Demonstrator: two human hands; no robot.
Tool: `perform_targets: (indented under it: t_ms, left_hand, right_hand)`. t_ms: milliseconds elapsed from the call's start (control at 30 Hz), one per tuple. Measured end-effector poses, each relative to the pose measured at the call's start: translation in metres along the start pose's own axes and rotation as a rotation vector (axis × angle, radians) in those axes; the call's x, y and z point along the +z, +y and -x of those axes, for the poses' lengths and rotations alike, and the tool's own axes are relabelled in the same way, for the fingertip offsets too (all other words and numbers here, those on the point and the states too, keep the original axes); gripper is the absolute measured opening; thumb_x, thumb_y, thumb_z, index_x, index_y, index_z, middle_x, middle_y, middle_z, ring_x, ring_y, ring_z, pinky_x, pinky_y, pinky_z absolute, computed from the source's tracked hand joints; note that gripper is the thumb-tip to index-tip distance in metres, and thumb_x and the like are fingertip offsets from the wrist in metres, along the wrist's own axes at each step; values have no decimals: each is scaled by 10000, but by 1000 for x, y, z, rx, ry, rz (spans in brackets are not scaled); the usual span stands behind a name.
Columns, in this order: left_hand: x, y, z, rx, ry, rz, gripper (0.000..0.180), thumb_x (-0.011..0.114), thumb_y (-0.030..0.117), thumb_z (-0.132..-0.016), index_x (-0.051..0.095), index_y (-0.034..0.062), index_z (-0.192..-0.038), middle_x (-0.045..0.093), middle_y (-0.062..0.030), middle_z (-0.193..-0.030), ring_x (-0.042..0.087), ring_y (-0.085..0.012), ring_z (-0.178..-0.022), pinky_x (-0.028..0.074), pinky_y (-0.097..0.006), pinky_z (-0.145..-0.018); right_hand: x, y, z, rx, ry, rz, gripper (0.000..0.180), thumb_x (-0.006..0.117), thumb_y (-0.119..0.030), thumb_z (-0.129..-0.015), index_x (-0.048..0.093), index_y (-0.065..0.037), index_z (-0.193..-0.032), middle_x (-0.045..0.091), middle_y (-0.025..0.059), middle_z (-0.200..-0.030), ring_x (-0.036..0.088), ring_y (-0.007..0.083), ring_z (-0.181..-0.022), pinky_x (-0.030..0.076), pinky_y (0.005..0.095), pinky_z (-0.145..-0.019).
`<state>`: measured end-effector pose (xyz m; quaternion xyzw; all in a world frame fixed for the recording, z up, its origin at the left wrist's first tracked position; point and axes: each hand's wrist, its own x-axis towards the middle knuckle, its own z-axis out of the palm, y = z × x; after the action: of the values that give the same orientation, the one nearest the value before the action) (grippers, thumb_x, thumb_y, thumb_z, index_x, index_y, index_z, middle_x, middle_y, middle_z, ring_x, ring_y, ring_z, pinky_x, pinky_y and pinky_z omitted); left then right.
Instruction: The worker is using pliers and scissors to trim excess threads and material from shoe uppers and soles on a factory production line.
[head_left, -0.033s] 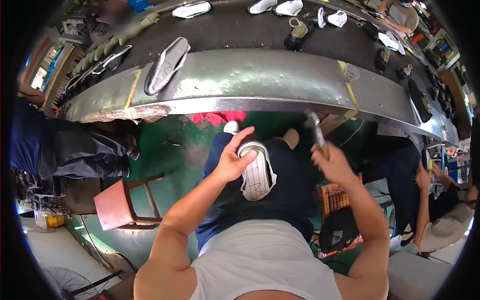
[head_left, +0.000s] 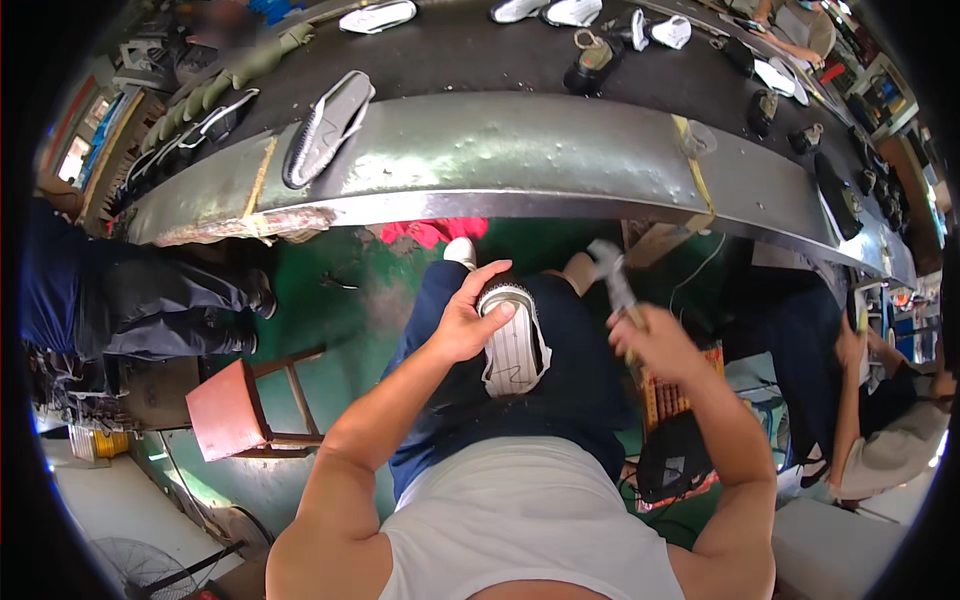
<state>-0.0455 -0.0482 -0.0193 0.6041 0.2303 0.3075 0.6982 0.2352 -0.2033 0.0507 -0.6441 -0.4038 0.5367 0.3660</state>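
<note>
Hammer [head_left: 618, 287], gripped in our right hand [head_left: 652, 345], now sits farther left, nearer shoe [head_left: 515, 360]; that grip hides part of handle. Our left hand [head_left: 466, 326] clasps shoe, white, line-patterned, above dark trousers [head_left: 585, 375], thumb partly covering one end. Ahead, surface [head_left: 470, 80] with dented, shiny metal border [head_left: 520, 150]; below, green floor [head_left: 365, 295], reddish-seated stool [head_left: 225, 410].

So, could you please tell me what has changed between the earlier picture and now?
The right hand moved slightly left and toward the body, bringing the hammer's head closer to the pale shoe. Nothing was taken hold of or let go. The left hand holds the shoe much as before.
</note>
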Motion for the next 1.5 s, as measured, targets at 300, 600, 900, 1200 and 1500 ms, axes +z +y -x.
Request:
perform_targets:
  t_ms: [300,600,900,1200,1500]
  left_hand:
    - [-11,-3,-7,91,-40,-452,531,570,249,-1000,365,109,-1469,256,-163,-1551,231,-261,-1462,219,-355,-1167]
    - [-10,4,-10,48,-9,-464,478,607,220,-984,449,62,-1407,402,-178,-1490,397,-289,-1387,319,-361,-1131]
    - [-45,-26,-25,12,-74,-233,425,625,58,-951,519,80,-1362,441,-105,-1461,416,-217,-1360,322,-326,-1127]
    - [-66,0,-35,-315,-354,46,798,560,-172,-783,382,94,-1514,333,-60,-1563,323,-160,-1431,263,-310,-1161]
    - [-19,-27,-41,-353,149,33,367,634,137,-970,593,99,-1332,659,-65,-1151,595,-122,-1008,483,-279,-919]
  right_hand:
    - [69,6,11,-49,-250,-24,210,564,-160,-977,613,-11,-1116,630,22,-802,567,108,-630,479,288,-593]
    - [61,-18,-19,204,-431,-268,235,551,-214,-1009,593,-15,-1126,638,74,-881,627,138,-751,531,341,-653]
    - [93,59,-66,-499,127,501,278,626,-194,-934,588,28,-1098,660,237,-1009,645,434,-918,524,476,-807]
    - [86,26,-43,-210,-1,701,270,599,-123,-924,549,65,-1112,630,279,-1040,620,460,-954,499,499,-842]
    - [78,16,-47,-193,-22,733,196,614,-140,-912,576,39,-981,670,234,-925,669,404,-828,525,468,-752]
